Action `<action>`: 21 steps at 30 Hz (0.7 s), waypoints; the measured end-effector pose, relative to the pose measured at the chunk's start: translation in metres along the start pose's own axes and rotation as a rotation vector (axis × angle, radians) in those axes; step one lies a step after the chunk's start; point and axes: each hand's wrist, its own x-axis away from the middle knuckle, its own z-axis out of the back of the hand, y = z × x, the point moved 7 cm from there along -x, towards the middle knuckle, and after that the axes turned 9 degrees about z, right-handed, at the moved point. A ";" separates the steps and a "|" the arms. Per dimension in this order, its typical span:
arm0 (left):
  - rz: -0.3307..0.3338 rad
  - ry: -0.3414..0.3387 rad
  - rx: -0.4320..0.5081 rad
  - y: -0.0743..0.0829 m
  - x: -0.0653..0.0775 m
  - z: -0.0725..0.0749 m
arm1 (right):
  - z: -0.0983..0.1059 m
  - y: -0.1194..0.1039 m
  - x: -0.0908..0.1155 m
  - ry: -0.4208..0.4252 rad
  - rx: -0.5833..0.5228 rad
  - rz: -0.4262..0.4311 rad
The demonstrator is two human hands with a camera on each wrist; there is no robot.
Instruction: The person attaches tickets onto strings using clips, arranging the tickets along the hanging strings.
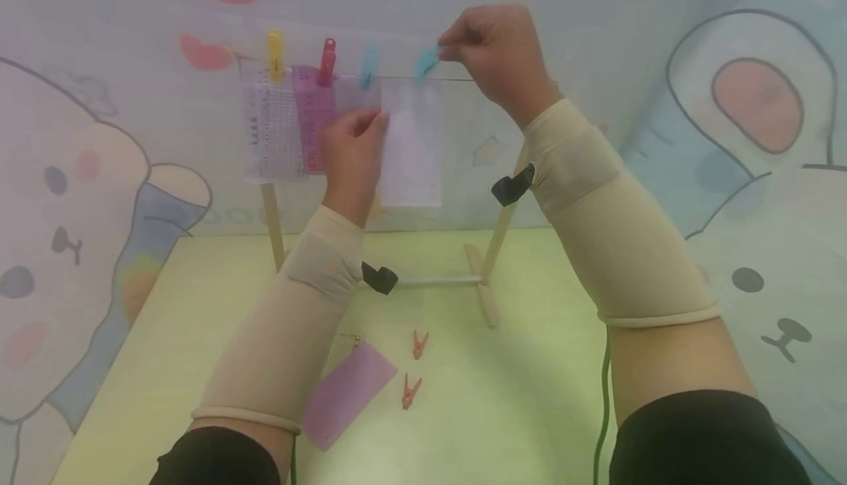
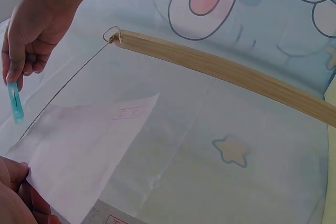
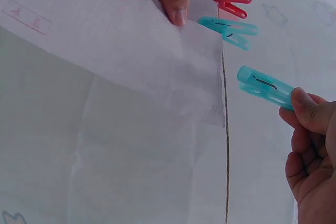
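My left hand (image 1: 352, 158) pinches the left edge of a white sheet of paper (image 1: 413, 151), whose top edge lies along a thin string (image 3: 227, 182). Between the thumb and fingers of my right hand (image 1: 503, 55) is a light blue clothespin (image 3: 266, 85), held just above the string and apart from it in the right wrist view. Another blue clothespin (image 1: 368, 66) sits on the string to the left. Further left, a red clothespin (image 1: 327, 62) is clipped at a purple paper (image 1: 311, 121), and a yellow clothespin (image 1: 275, 56) at a printed paper (image 1: 267, 132).
A wooden frame (image 1: 501, 231) carries the string. On the pale yellow table (image 1: 516, 397) lie a purple slip (image 1: 351, 397), partly over a printed one, and two pink clothespins (image 1: 417, 345). A green cable (image 1: 602, 411) runs beside my right forearm. Behind hangs a cartoon-printed backdrop (image 1: 595, 0).
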 end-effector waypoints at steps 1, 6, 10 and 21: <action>0.007 0.000 0.003 0.001 -0.001 -0.001 | -0.001 0.001 -0.004 -0.023 0.006 -0.012; 0.008 -0.004 0.006 0.004 -0.004 -0.006 | -0.006 0.011 -0.014 -0.143 0.002 -0.105; 0.013 -0.001 0.017 0.005 -0.006 -0.008 | -0.013 0.016 -0.018 -0.216 0.000 -0.143; -0.068 -0.010 0.007 0.007 -0.004 -0.011 | -0.026 0.024 -0.018 -0.494 -0.031 -0.204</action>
